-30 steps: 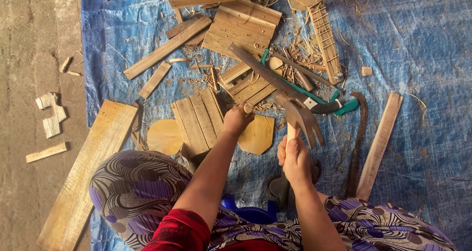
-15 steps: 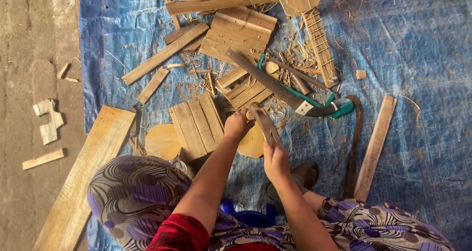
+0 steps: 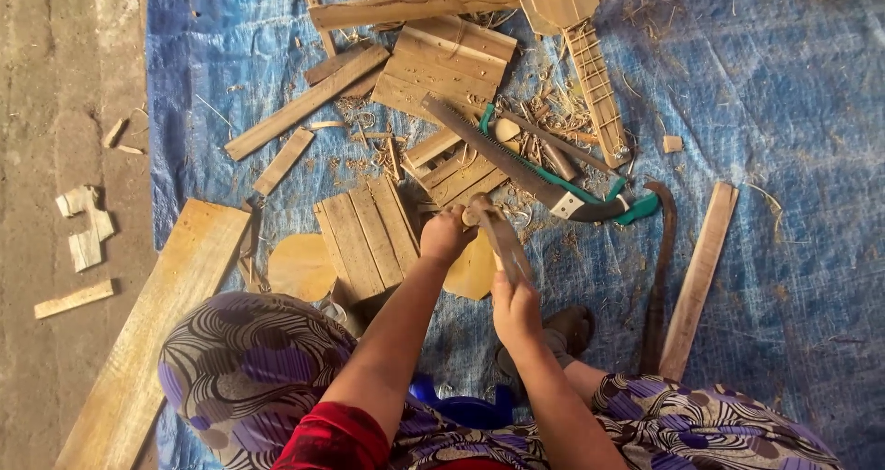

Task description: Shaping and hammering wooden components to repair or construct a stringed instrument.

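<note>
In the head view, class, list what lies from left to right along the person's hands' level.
Long plank → round wooden piece → slatted panel → left hand → right hand → dark curved tool → narrow slat.

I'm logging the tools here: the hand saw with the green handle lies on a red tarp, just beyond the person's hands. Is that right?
Not quite. The head view shows the hand saw with the green handle lying on a blue tarp, not a red one. It does lie just beyond the left hand and the right hand, among wooden slats and shavings.
</note>
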